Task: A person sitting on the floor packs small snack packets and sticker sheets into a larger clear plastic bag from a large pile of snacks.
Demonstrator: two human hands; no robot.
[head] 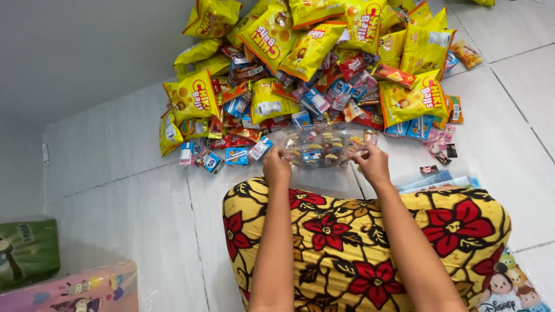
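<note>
lap in yellow floral cloth (347,242) nearest | clear bag (324,147) just past it, long axis side to side | left hand (276,167), right hand (373,163) pinching its ends | snack pile (312,63) beyond the bag

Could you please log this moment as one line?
left hand: grips clear bag edge | right hand: grips other edge | bag: holds small snacks | snack pile: on floor beyond

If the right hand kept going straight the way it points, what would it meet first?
The right hand already touches the clear plastic bag of small snacks; beyond that, probably the red and blue packets in the snack pile.
</note>
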